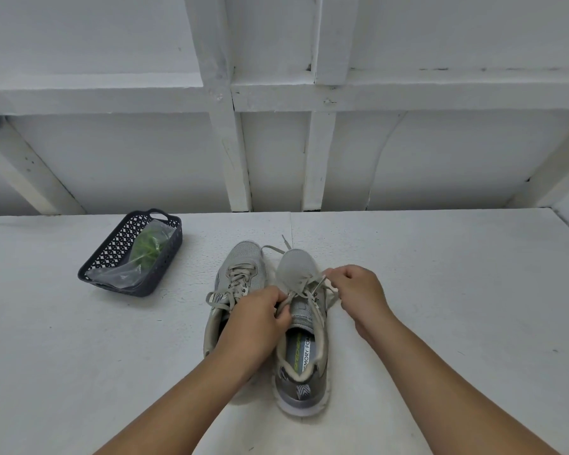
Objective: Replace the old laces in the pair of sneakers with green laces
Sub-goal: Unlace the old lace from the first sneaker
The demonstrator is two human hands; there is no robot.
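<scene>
White painted surface (440,290), matte, with scattered small dark specks; a thin seam runs from its far edge toward the shoes. Behind it stands a white wall (112,159) framed with painted timber — vertical posts, a horizontal rail, diagonal braces at both sides.

Far left on the surface: dark lattice basket (165,257), tilted at an angle. Inside lies a clear plastic bag (125,274) holding the green laces (147,246), bundled. Well apart from the shoes.

Centre: two grey sneakers side by side, toes pointing away. Left sneaker (243,267) has its beige lace threaded; its heel is hidden under the left forearm. Right sneaker (304,349) shows its insole print, opening unobstructed.

Left hand (260,318) — fingers curled, grip pinching the old lace (304,285) at the right sneaker's eyelets. Right hand (358,290) has its grip closed on a strand of the same lace, drawn out to the right. One loose lace end trails past the toes.
</scene>
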